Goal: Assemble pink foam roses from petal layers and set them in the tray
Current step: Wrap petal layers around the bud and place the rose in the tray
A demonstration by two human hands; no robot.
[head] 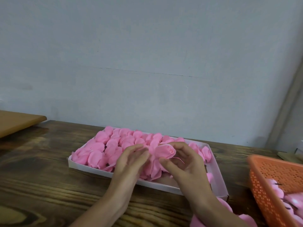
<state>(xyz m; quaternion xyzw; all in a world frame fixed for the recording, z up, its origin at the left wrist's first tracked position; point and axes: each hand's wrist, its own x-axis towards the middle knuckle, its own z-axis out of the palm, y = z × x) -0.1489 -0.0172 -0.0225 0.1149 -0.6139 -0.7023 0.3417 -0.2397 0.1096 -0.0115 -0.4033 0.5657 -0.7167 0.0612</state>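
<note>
A shallow white tray (220,181) lies on the wooden table, filled on its left and far side with several pink foam roses (105,146). Above the tray's middle I hold a pink foam rose (164,153) between both hands, its bud on top and loose petal layers hanging below. My right hand (183,163) curls around the rose from the right, thumb under the petals. From the left, my left hand (131,159) touches the petals with nearly straight fingers. The view is slightly blurred.
An orange perforated basket (270,176) with several pink rose buds stands at the right edge. Loose pink petals (224,205) lie on the table under my right forearm. A light wooden board (18,122) sits at far left. A grey wall runs behind the table.
</note>
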